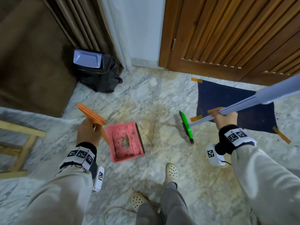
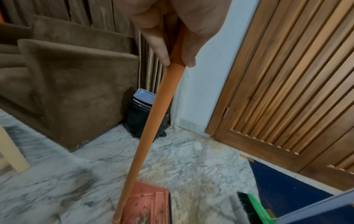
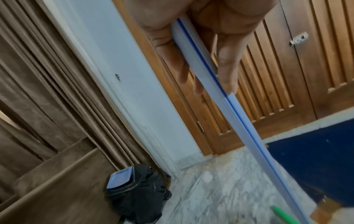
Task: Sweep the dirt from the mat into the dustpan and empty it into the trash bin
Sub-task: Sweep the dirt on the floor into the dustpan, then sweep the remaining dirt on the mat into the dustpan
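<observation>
1. Standing on a marble floor [image 1: 146, 98], a person is seen from above, with a tool grasped in each hand.
2. The orange handle [image 2: 153, 121] of the dustpan [image 1: 125, 142] is grasped by the left hand [image 1: 88, 132], with fingers [image 2: 162, 50] and thumb curled round it.
3. The pink dustpan is placed on the floor at the near left, and dirt [image 1: 125, 141] is seen inside it.
4. The pale pole [image 3: 239, 115] of the broom [image 1: 186, 126] is grasped by the right hand [image 1: 223, 117], the fingers [image 3: 172, 57] closed around it.
5. The green broom head with black bristles is held just right of the dustpan, not touching it; whether the bristles touch the floor cannot be told.
6. The dark blue mat [image 1: 230, 108] is laid at the right, before a wooden door [image 1: 235, 34], and its corners are fixed with orange tape [image 1: 196, 80].
7. Small dark specks are seen on the mat and on the floor near it.
8. The bin [image 1: 95, 69], lined with a black bag, is placed at the far left, beside a brown curtain [image 1: 81, 18], well apart from the dustpan.
</observation>
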Motion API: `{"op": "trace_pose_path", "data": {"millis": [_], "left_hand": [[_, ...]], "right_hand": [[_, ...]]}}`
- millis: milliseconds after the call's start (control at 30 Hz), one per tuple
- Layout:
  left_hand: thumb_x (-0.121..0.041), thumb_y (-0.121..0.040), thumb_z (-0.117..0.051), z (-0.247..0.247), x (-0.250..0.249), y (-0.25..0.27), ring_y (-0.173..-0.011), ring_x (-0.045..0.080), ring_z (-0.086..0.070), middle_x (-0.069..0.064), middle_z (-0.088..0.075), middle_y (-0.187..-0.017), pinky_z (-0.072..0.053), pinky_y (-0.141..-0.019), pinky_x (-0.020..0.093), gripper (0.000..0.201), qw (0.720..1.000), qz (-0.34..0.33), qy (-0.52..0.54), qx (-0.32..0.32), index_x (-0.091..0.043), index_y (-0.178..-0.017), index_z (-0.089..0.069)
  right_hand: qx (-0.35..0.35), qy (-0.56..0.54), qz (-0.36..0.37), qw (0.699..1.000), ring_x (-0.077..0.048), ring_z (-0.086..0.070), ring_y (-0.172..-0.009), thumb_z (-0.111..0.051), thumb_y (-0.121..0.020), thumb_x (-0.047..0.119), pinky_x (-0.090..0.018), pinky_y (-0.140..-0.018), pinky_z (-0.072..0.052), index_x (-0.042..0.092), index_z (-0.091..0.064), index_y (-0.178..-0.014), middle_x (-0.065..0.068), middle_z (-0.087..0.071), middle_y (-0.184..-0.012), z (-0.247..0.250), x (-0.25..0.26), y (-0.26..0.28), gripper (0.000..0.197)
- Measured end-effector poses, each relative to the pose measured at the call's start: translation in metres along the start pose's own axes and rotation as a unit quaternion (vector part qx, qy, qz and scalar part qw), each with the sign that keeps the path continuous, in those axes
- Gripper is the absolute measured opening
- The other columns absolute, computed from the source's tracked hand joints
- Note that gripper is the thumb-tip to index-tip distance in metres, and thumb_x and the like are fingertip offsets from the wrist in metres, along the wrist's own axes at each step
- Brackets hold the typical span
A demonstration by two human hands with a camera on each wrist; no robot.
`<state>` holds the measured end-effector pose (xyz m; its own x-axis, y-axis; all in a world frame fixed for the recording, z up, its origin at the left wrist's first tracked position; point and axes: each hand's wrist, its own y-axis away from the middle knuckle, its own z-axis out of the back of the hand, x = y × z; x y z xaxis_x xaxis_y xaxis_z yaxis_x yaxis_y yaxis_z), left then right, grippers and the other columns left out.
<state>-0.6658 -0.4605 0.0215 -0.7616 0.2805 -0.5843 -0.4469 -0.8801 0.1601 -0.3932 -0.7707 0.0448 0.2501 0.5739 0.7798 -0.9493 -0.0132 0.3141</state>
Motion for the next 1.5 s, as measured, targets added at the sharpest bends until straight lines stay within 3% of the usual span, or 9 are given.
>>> {"op": "trace_pose_path", "data": {"millis": [133, 267, 433, 667, 867, 1033, 1133, 1233, 1500], "left_hand": [[-0.010, -0.086, -0.056, -0.010, 0.001, 0.001, -0.095, 0.036, -0.062, 0.019, -0.065, -0.102, -0.048, -0.081, 0.039, 0.017, 1.000, 0.016, 0.004, -0.019, -0.004, -0.102, -0.059], [-0.011, -0.087, -0.056, -0.013, -0.006, -0.004, -0.089, 0.031, -0.061, 0.015, -0.065, -0.099, -0.047, -0.076, 0.035, 0.015, 0.999, 0.028, 0.005, -0.017, -0.005, -0.101, -0.058], [-0.008, -0.085, -0.058, -0.018, -0.012, -0.006, -0.092, 0.032, -0.060, 0.017, -0.064, -0.102, -0.046, -0.077, 0.034, 0.018, 0.999, 0.046, 0.005, -0.024, -0.004, -0.102, -0.058], [-0.006, -0.086, -0.056, -0.016, -0.024, -0.008, -0.095, 0.035, -0.060, 0.020, -0.064, -0.102, -0.042, -0.077, 0.032, 0.017, 0.997, 0.063, 0.011, -0.048, -0.003, -0.102, -0.058], [-0.020, -0.088, -0.057, -0.025, -0.055, -0.020, -0.097, 0.036, -0.059, 0.018, -0.064, -0.102, -0.045, -0.083, 0.041, 0.019, 0.999, 0.030, 0.004, -0.040, -0.007, -0.102, -0.055], [-0.019, -0.088, -0.055, -0.035, -0.110, -0.024, -0.087, 0.031, -0.058, 0.015, -0.063, -0.094, -0.042, -0.075, 0.035, 0.016, 0.999, 0.000, 0.021, -0.045, -0.005, -0.097, -0.056], [-0.020, -0.087, -0.058, -0.041, -0.144, -0.032, -0.090, 0.036, -0.059, 0.019, -0.064, -0.095, -0.046, -0.076, 0.040, 0.017, 0.999, -0.017, 0.014, -0.041, -0.005, -0.096, -0.056], [-0.018, -0.085, -0.060, -0.052, -0.188, -0.040, -0.094, 0.041, -0.059, 0.024, -0.064, -0.097, -0.046, -0.080, 0.045, 0.018, 0.999, -0.032, -0.001, -0.029, -0.005, -0.097, -0.056], [-0.009, -0.083, -0.062, -0.126, -0.330, -0.038, -0.099, 0.048, -0.055, 0.033, -0.061, -0.102, -0.043, -0.081, 0.047, 0.024, 0.992, -0.123, 0.022, 0.018, 0.001, -0.104, -0.057]], "right_hand": [[0.006, 0.033, -0.034, 0.999, -0.037, -0.058, -0.078, -0.061, -0.076, 0.014, -0.042, -0.072, -0.050, 0.012, -0.071, -0.069, -0.016, -0.064, -0.079, -0.035, -0.017, 0.007, 0.012], [0.051, -0.055, -0.082, 0.994, -0.033, -0.056, -0.070, -0.067, -0.070, 0.010, -0.049, -0.074, -0.051, 0.024, -0.066, -0.052, -0.007, -0.059, -0.061, -0.079, -0.028, 0.015, 0.023], [0.174, -0.114, -0.087, 0.974, -0.033, -0.066, -0.083, -0.066, -0.066, 0.017, -0.050, -0.084, -0.054, 0.020, -0.070, -0.058, -0.013, -0.069, -0.075, -0.128, -0.025, 0.032, 0.010], [0.238, -0.134, -0.085, 0.958, -0.025, -0.066, -0.077, -0.052, -0.077, -0.006, -0.042, -0.083, -0.052, 0.008, -0.058, -0.052, -0.007, -0.071, -0.075, -0.140, -0.007, 0.024, 0.029], [0.206, -0.162, -0.093, 0.961, -0.008, -0.068, -0.069, -0.052, -0.076, -0.007, -0.038, -0.081, -0.054, 0.001, -0.059, -0.062, -0.006, -0.071, -0.072, -0.104, -0.001, -0.008, 0.017], [0.163, -0.185, -0.103, 0.964, -0.027, -0.067, -0.079, -0.049, -0.076, -0.011, -0.037, -0.071, -0.055, 0.001, -0.057, -0.056, -0.002, -0.070, -0.057, -0.044, 0.021, -0.054, 0.024], [0.128, -0.183, -0.094, 0.970, -0.044, -0.065, -0.083, -0.056, -0.071, -0.006, -0.045, -0.068, -0.056, 0.004, -0.060, -0.048, -0.030, -0.069, -0.078, 0.006, 0.034, -0.085, 0.026], [0.110, -0.175, -0.097, 0.974, -0.050, -0.064, -0.083, -0.058, -0.060, 0.006, -0.062, -0.071, -0.055, 0.009, -0.066, -0.045, -0.036, -0.066, -0.088, 0.060, 0.046, -0.112, 0.017], [-0.002, -0.209, -0.043, 0.977, -0.035, -0.064, -0.082, -0.051, -0.073, -0.006, -0.041, -0.072, -0.056, 0.001, -0.061, -0.058, -0.026, -0.068, -0.084, 0.191, 0.048, -0.174, 0.020]]}}
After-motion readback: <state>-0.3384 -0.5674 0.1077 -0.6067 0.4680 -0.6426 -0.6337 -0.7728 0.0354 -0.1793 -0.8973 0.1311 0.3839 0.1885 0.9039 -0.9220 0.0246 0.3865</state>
